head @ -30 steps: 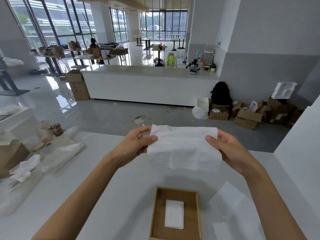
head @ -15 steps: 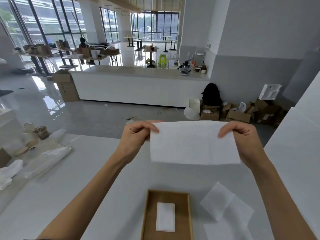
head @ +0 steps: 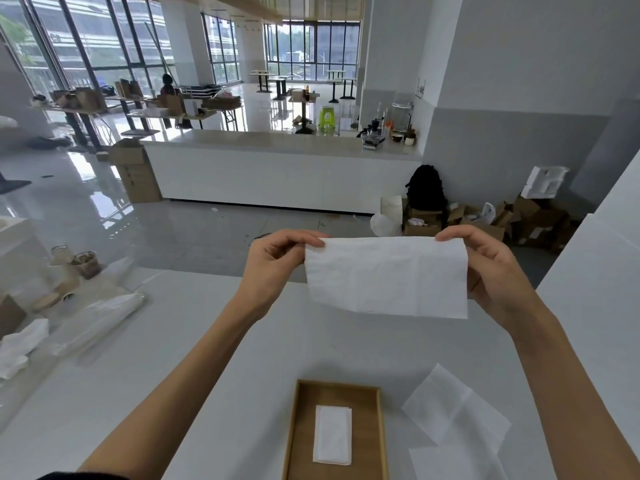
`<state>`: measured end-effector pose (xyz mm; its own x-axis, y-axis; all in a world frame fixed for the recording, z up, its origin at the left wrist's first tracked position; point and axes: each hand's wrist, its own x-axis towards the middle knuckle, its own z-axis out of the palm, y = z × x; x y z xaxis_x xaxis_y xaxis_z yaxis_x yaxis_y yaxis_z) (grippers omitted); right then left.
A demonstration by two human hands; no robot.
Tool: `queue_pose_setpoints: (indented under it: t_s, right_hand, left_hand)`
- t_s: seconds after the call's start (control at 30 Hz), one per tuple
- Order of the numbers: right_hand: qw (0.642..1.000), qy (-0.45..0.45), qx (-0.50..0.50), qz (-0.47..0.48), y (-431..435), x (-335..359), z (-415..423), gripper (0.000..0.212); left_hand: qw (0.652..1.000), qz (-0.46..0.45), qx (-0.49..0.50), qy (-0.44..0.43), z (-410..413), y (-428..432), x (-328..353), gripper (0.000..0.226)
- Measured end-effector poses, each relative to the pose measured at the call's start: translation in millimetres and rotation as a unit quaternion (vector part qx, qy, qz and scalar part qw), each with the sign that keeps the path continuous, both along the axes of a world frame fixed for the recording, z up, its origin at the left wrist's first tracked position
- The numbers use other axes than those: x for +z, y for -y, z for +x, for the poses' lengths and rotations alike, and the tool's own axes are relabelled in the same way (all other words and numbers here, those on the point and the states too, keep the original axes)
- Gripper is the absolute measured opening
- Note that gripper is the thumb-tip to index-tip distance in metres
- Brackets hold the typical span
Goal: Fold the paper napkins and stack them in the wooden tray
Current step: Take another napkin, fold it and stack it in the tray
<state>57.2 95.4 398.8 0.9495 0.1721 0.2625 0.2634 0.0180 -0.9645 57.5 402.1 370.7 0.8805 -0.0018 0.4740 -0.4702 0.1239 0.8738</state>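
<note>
I hold a white paper napkin [head: 386, 276] in the air above the white table, folded over and hanging as a wide rectangle. My left hand [head: 273, 263] pinches its top left corner and my right hand [head: 495, 268] pinches its top right corner. Below, near the table's front edge, sits the wooden tray [head: 370, 431] with one small folded napkin [head: 332, 435] lying flat inside it. Unfolded napkins [head: 457, 417] lie on the table right of the tray.
At the table's left end lie a clear plastic bag [head: 100, 315], crumpled white tissue [head: 19, 344], paper cups [head: 81, 263] and a brown box edge [head: 8, 315]. A white wall block [head: 595, 306] rises on the right. Beyond the table is open floor.
The crumpled napkin has been pulled out flat and taut between both hands, which moved apart and rose. The camera view shifted slightly.
</note>
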Motion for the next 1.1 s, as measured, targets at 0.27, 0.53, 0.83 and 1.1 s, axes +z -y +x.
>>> queue_pose_setpoints:
  t_s: [0.27, 0.53, 0.83, 1.1]
  right_hand:
    - [0.999, -0.006, -0.037, -0.037, -21.6, -13.7, 3.6, 0.024]
    - [0.979, 0.122, -0.052, -0.154, -34.7, 1.4, 6.0, 0.019]
    - [0.839, 0.197, 0.153, -0.484, -70.1, 59.5, 14.1, 0.012]
    - [0.994, 0.017, -0.05, -0.099, -45.4, 12.2, 9.2, 0.056]
  left_hand:
    - [0.999, 0.046, 0.027, 0.006, -3.3, -11.5, 5.7, 0.046]
    - [0.981, 0.175, 0.082, -0.015, -14.7, -31.6, -8.6, 0.032]
    - [0.961, 0.214, -0.147, -0.098, -15.1, 39.5, 8.9, 0.019]
    - [0.988, 0.027, -0.005, -0.15, -9.3, 42.2, 6.3, 0.023]
